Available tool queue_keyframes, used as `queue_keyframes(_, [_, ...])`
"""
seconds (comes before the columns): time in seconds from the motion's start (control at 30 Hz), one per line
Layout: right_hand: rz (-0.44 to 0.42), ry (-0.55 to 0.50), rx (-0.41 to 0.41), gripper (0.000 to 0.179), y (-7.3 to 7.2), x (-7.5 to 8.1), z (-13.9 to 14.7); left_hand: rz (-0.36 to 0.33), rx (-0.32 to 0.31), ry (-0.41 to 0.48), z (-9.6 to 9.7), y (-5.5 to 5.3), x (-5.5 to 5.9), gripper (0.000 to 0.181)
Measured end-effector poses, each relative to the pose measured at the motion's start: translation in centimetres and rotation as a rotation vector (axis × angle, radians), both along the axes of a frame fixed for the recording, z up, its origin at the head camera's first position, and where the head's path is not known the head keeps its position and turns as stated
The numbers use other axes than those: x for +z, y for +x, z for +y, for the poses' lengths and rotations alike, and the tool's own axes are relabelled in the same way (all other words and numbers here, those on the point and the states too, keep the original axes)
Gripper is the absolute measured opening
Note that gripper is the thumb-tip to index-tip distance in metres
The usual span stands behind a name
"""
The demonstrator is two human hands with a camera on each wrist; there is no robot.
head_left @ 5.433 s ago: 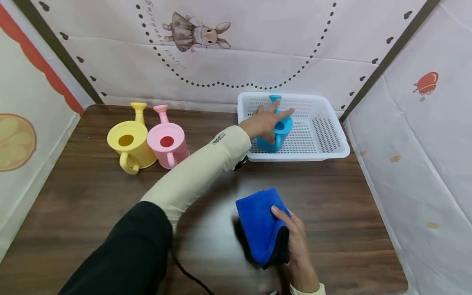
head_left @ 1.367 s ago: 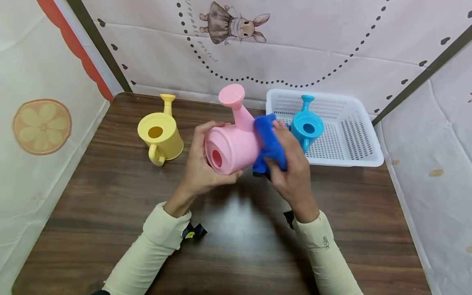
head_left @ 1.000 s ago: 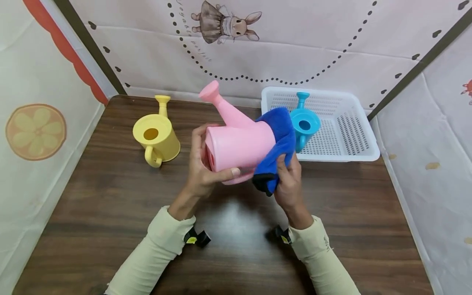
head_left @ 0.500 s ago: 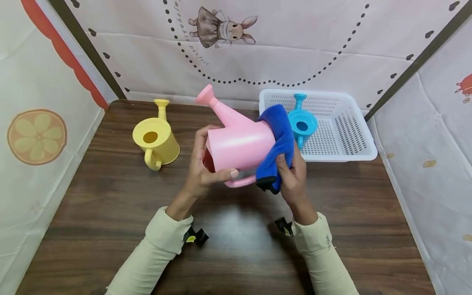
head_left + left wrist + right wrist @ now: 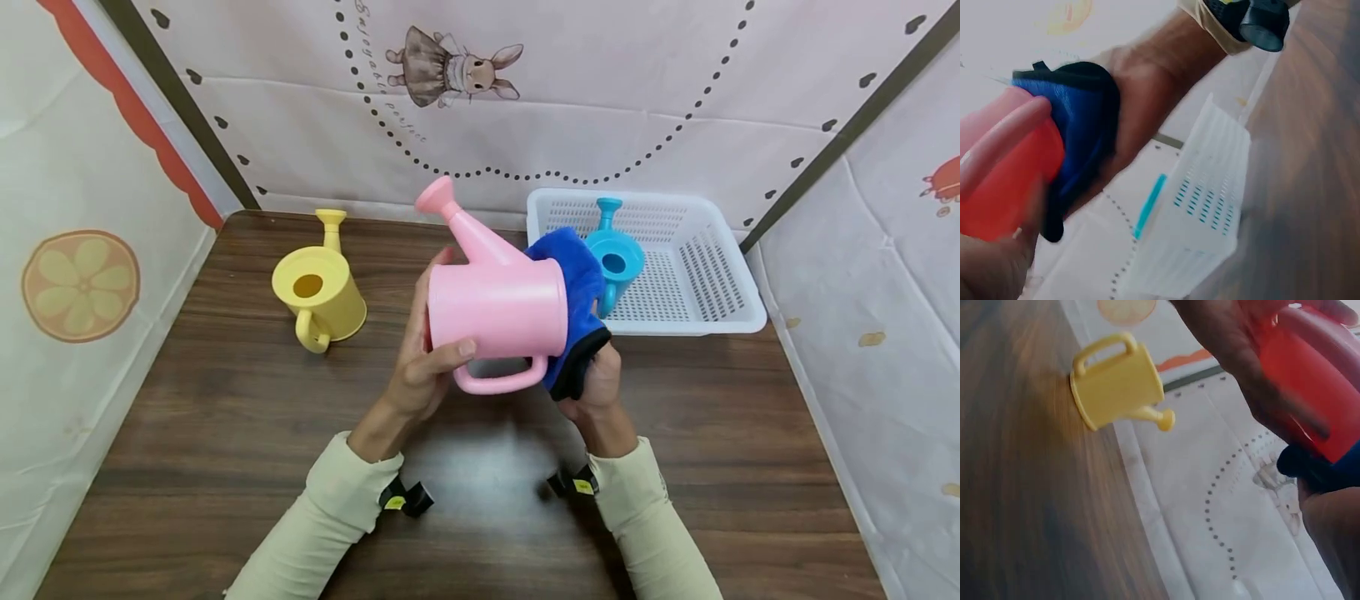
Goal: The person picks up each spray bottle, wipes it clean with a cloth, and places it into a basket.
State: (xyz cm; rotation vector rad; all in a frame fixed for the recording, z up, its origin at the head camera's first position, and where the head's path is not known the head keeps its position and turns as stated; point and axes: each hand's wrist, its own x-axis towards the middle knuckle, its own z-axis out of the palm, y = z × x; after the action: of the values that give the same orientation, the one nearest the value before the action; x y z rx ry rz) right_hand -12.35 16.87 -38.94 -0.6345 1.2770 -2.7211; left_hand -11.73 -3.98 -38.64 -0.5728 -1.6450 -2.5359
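Note:
A pink watering can (image 5: 498, 307) is held on its side above the table, its spout pointing up and left and its handle toward the person. My left hand (image 5: 420, 367) grips its top end, thumb across the body. My right hand (image 5: 596, 379) holds a blue cloth (image 5: 573, 287) with black edging against the can's base; most of those fingers are hidden behind the cloth. In the left wrist view the cloth (image 5: 1082, 119) lies against the end of the can (image 5: 1013, 169). The right wrist view shows the left hand (image 5: 1235, 350) around the can too.
A yellow watering can (image 5: 318, 292) stands upright at the back left of the wooden table (image 5: 225, 467). At the back right sits a white perforated basket (image 5: 697, 323) with a blue watering can (image 5: 615, 258) inside. Printed white cloth walls (image 5: 600, 50) enclose the back and sides.
The pink can went from the table into my left hand, and my left hand left the basket. Lately the can has turned, bringing its handle toward the person, while the cloth stays at its base.

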Motion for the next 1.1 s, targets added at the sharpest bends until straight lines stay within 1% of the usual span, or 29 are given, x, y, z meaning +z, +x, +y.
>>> queue_keyframes(0.07, [-0.043,-0.017,0.003,0.035,0.3,-0.1,0.0,0.01,0.051,-0.009,0.1,0.0,0.4,0.102])
queue_keyframes(0.1, [-0.057,-0.007,-0.012,0.033,0.5,-0.2,0.0,0.02,0.093,-0.008,0.1,-0.1,0.6,0.096])
queue_keyframes(0.13, [-0.065,0.009,-0.047,0.036,0.7,-0.2,-0.1,0.035,0.146,-0.011,0.1,-0.2,0.8,0.09])
queue_keyframes(0.17, [-0.056,0.034,-0.092,0.043,0.9,-0.3,-0.1,0.05,0.198,-0.011,0.1,-0.2,1.0,0.084])
queue_keyframes(0.23, [0.004,0.124,-0.211,0.06,1.3,-0.4,-0.3,0.07,0.289,-0.022,-0.1,-0.3,1.2,0.072])
queue_keyframes(0.27, [0.054,0.172,-0.274,0.062,1.5,-0.4,-0.4,0.071,0.32,-0.033,-0.1,-0.2,1.3,0.067])
queue_keyframes(0.3, [0.125,0.235,-0.345,0.061,1.6,-0.4,-0.5,0.058,0.336,-0.048,-0.3,-0.1,1.4,0.064])
queue_keyframes(0.33, [0.207,0.298,-0.416,0.06,1.7,-0.4,-0.5,0.036,0.335,-0.067,-0.4,0.1,1.5,0.066])
queue_keyframes(0.37, [0.299,0.362,-0.48,0.059,1.8,-0.4,-0.6,0.008,0.326,-0.101,-0.6,0.3,1.6,0.072])
queue_keyframes(0.4, [0.398,0.429,-0.531,0.058,1.9,-0.4,-0.5,-0.022,0.31,-0.144,-0.9,0.5,1.6,0.087])
queue_keyframes(0.43, [0.506,0.49,-0.558,0.056,2.0,-0.4,-0.5,-0.052,0.283,-0.184,-1.1,0.6,1.7,0.106])
queue_keyframes(0.47, [0.61,0.543,-0.576,0.053,2.1,-0.5,-0.5,-0.074,0.25,-0.22,-1.3,0.7,1.7,0.125])
queue_keyframes(0.5, [0.706,0.585,-0.58,0.054,2.3,-0.4,-0.4,-0.082,0.214,-0.251,-1.6,0.8,1.6,0.143])
queue_keyframes(0.53, [0.786,0.619,-0.568,0.056,2.5,-0.4,-0.4,-0.073,0.185,-0.286,-1.8,0.7,1.4,0.159])
queue_keyframes(0.57, [0.857,0.652,-0.553,0.056,2.6,-0.4,-0.3,-0.046,0.159,-0.325,-2.0,0.7,1.2,0.167])
queue_keyframes(0.6, [0.917,0.677,-0.54,0.054,2.7,-0.3,-0.3,-0.012,0.125,-0.347,-2.2,0.6,1.1,0.167])
queue_keyframes(0.63, [0.961,0.691,-0.524,0.053,2.8,-0.3,-0.3,0.024,0.093,-0.359,-2.4,0.4,1.0,0.162])
queue_keyframes(0.73, [1.045,0.685,-0.485,0.053,2.7,0.1,-0.1,0.128,-0.008,-0.335,-3.0,0.2,0.8,0.147])
queue_keyframes(0.8, [1.068,0.651,-0.443,0.051,2.3,0.6,0.2,0.148,-0.11,-0.263,-3.3,0.3,0.8,0.141])
queue_keyframes(0.87, [1.06,0.63,-0.415,0.051,1.9,1.3,0.6,0.147,-0.204,-0.183,-3.5,0.4,0.9,0.137])
queue_keyframes(0.93, [1.041,0.628,-0.408,0.052,1.6,2.1,1.1,0.156,-0.272,-0.136,-3.5,0.5,1.0,0.134])
queue_keyframes(0.97, [1.038,0.632,-0.418,0.052,1.5,2.4,1.3,0.155,-0.294,-0.116,-3.4,0.6,1.0,0.132])
queue_keyframes(1.03, [1.059,0.662,-0.416,0.052,1.8,3.0,1.5,0.167,-0.299,-0.092,-3.1,0.6,1.0,0.13])
queue_keyframes(1.1, [1.129,0.691,-0.39,0.05,2.3,3.4,1.6,0.175,-0.274,-0.061,-2.9,0.5,0.8,0.125])
